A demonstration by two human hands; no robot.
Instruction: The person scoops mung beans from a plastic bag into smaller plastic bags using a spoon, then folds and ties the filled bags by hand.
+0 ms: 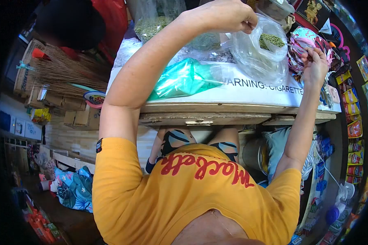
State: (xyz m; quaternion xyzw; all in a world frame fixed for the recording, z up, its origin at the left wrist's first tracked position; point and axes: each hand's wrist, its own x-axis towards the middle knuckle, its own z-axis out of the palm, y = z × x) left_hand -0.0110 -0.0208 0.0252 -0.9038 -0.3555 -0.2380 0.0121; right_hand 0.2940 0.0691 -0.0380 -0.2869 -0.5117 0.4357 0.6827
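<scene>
A clear plastic bag (pixel 255 67) with green mung beans (pixel 271 42) showing through its mouth lies on the table. My left hand (pixel 233 18) reaches over the table and pinches the far left rim of this bag. On the other side, my right hand (pixel 316 67) is closed, thumb and fingertips together near the bag's right edge. A thin, clear edge seems to run to those fingertips, but what they hold is too small to make out. Under my left forearm is a shiny green plastic bag (pixel 188 77). Behind that forearm stands a larger clear bag of green beans (pixel 151 28).
The white tabletop (pixel 249 92) carries a printed cigarette warning. A pink patterned cloth bundle (pixel 300 38) sits beside my right hand. Snack packets (pixel 351 108) hang along the right side. A broom (pixel 69 69) and cardboard boxes (pixel 79 118) are at the left.
</scene>
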